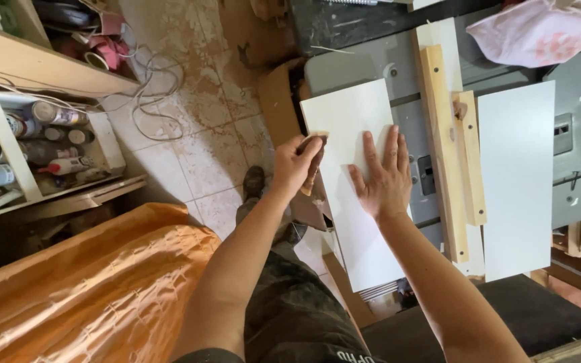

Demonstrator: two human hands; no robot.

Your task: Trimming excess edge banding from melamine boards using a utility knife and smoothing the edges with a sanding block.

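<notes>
A white rectangular panel (351, 121) lies on a grey machine table (364, 64), its near end overhanging the edge. My right hand (383, 176) rests flat on the panel with fingers spread, pressing it down. My left hand (296, 163) grips a small brown sanding block (312, 161) and holds it against the panel's left long edge. My legs and a shoe (253, 181) show below on the floor.
A second white panel (518, 175) lies to the right beside a wooden fence strip (442, 148). Pink cloth (539, 30) sits at top right. Shelves with spray cans (42, 134) stand left, an orange sheet (95, 282) lower left, white cables (159, 94) on the dusty tiles.
</notes>
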